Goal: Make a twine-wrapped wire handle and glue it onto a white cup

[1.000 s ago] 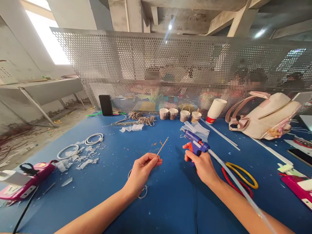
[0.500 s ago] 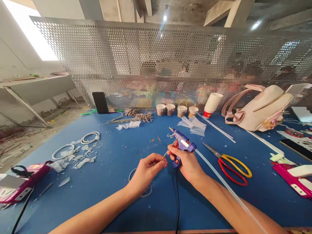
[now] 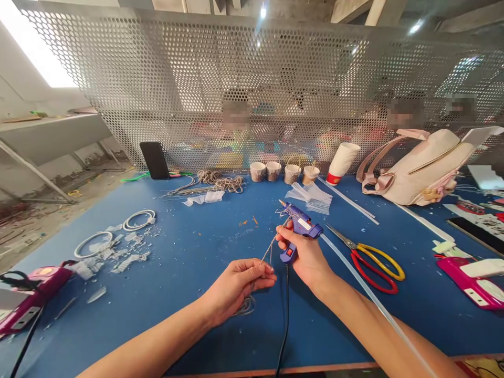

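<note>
Thin brown cord [image 3: 269, 249] stretches between my two hands above the blue table. My left hand [image 3: 246, 281] pinches its lower part, and some loops hang beneath the palm. Wrapped round a blue glue gun [image 3: 301, 223] is my right hand [image 3: 301, 247], whose thumb and fingertips also meet the cord's upper end. The gun's nozzle points up and to the left, and a long clear glue stick [image 3: 366, 286] runs out of its back. A black cable drops from its handle.
Scissors [image 3: 364, 257] lie right of the glue gun. White rings [image 3: 93, 244] and plastic scraps are at left. Small cups [image 3: 258, 171], a cup stack [image 3: 343, 163], cord bundles [image 3: 220, 181] and a bag [image 3: 417, 168] stand along the mesh panel [image 3: 197, 68]. Pink power strips flank both sides.
My left hand has moved down and slightly right, drawing farther from my right hand, so more cord shows between them. The glue gun has shifted slightly right. The view has tilted a little.
</note>
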The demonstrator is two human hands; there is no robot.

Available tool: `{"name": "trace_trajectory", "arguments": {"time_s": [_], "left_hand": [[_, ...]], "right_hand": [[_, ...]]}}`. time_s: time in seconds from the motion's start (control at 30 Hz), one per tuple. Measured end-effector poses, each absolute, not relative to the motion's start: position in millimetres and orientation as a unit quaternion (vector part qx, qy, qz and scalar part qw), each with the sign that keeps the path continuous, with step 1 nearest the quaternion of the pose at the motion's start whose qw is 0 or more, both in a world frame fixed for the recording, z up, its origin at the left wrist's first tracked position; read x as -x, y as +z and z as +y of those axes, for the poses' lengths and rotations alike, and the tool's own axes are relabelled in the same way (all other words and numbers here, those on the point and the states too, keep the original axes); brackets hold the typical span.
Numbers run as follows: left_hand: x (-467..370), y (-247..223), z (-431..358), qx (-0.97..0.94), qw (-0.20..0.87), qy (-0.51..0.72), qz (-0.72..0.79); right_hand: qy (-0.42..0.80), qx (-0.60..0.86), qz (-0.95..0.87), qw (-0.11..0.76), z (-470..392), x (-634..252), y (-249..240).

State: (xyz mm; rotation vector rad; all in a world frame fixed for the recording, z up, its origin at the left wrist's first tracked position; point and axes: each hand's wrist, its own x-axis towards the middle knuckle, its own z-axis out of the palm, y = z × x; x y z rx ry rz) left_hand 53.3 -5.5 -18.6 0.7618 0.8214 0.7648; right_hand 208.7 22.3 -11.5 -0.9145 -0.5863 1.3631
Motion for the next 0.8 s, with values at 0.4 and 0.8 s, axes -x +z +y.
{"name": "trace_trajectory", "arguments": {"time_s": [0.4,0.8], "left_hand": [[-35.6,-15.6,10.6,-0.409,0.657,0.451,0.444],[-36.1,-14.2,8.5,-0.57,0.532,0.405,0.477]], "right_hand": [[0.498,0.496,-0.477,0.528,5.6,-240.9,-2.1],[0.364,0.526,-0.659,0.396,-19.6,-231.6,-9.2]]}}
